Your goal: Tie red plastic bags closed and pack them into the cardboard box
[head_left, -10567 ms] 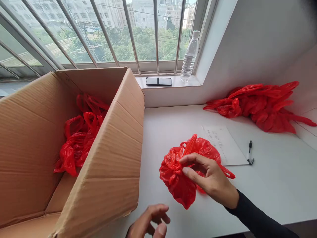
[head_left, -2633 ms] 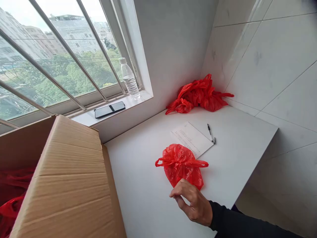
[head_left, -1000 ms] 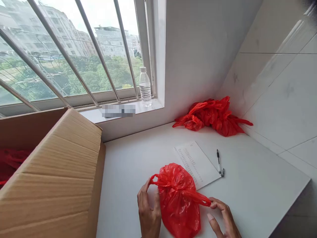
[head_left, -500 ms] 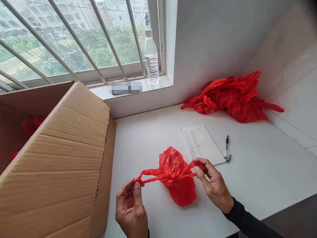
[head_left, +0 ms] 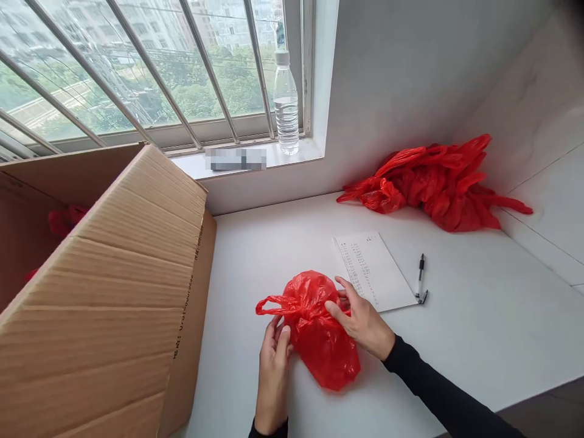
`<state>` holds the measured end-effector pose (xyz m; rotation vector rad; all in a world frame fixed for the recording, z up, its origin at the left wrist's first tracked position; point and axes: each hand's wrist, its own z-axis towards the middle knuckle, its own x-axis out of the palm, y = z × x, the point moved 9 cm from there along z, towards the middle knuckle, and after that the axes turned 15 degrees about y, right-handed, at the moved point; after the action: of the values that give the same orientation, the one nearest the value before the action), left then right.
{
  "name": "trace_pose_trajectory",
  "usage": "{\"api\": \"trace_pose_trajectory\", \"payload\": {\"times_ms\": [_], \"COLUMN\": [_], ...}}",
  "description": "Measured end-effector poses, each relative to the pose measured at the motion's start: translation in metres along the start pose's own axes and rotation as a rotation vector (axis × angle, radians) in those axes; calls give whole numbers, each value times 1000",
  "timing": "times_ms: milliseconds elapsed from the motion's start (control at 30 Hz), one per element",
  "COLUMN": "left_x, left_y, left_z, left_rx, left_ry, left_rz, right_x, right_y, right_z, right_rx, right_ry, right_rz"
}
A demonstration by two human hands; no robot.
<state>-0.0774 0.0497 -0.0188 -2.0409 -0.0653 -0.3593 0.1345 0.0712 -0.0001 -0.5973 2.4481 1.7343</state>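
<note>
A red plastic bag (head_left: 323, 359) lies on the white tabletop, knotted in the middle, with a rounded bulge above and below the knot. One handle loop sticks out to the left; the right one is mostly hidden by my right hand. My left hand (head_left: 274, 365) holds the bag's left side below that loop, thumb in front and some fingertips hidden. On the bag's right side rests my right hand (head_left: 362, 319), thumb over the front near the knot and the other fingers curved around the edge. What is inside the bag cannot be made out.
A big cardboard box (head_left: 137, 274) stands open at the left, with red plastic inside. Behind the bag are a printed notebook (head_left: 374, 267) and a black pen (head_left: 421, 274). More red bags (head_left: 433, 182) are heaped by the wall. A water bottle (head_left: 286, 109) stands on the sill.
Both hands have let go of the stretched handles and moved inward onto the bag's sides. The left loop now stands free, and the view has shifted slightly.
</note>
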Motion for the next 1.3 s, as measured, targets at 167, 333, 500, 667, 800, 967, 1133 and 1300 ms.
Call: {"api": "trace_pose_trajectory", "payload": {"times_ms": [167, 333, 500, 667, 800, 967, 1133, 1300], "left_x": [35, 38, 31, 27, 35, 33, 15, 21], "left_y": [-10, -15, -5, -12, -21, -8, 5, -2], "left_z": [11, 5, 0, -3, -2, 1, 2, 2], "left_rx": [-25, 68, 25, -9, 29, 9, -35, -4], "left_ry": [187, 170, 163, 141, 191, 200, 100, 149], "left_rz": [-238, -250, -208, -162, -63, -33, -39, 7], "right_x": [26, 24, 27, 22, 30, 34, 26, 33], "right_y": [24, 33, 32, 24, 22, 29, 21, 24], "right_z": [15, 4, 2, 3, -1, -6, -5, -9], "right_rx": [-181, -248, -235, -207, -192, -253, -202, -206], "right_ry": [178, 236, 315, 279, 370, 407, 310, 415], "right_rz": [187, 425, 489, 492, 491, 519, 474, 582]}}
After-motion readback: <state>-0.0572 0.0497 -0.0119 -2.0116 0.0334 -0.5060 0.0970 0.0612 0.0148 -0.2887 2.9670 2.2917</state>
